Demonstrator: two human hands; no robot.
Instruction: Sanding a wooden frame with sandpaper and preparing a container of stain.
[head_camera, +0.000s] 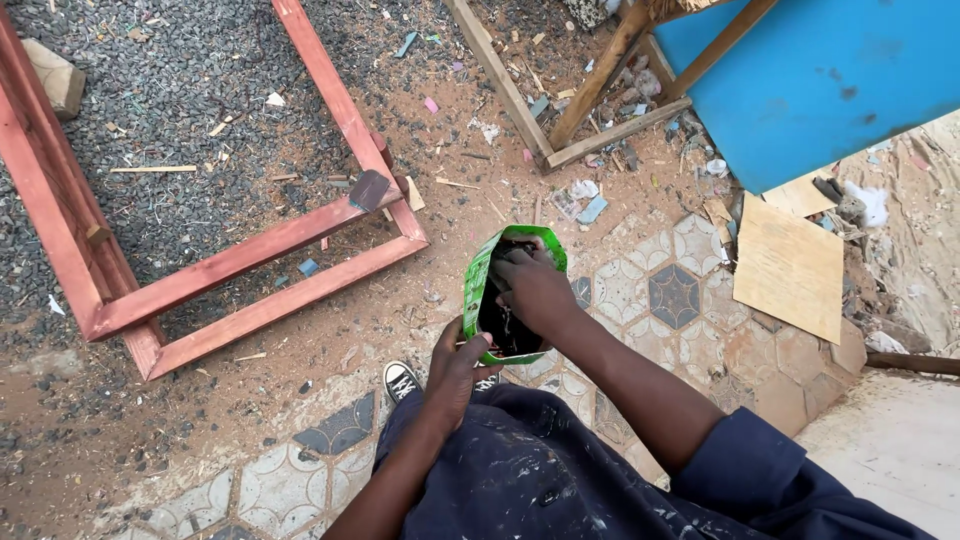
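left arm: bare forearm reaching forward from the lower middle of the view, wrist bent slightly inward.
left hand (455, 362): palm up, fingers curled in a cupping grip, thumb toward the right.
right arm: sleeve at the upper arm, bare forearm angled up and to the left.
right hand (533, 288): knuckles up, wrist bent down, fingers tucked downward and out of sight.
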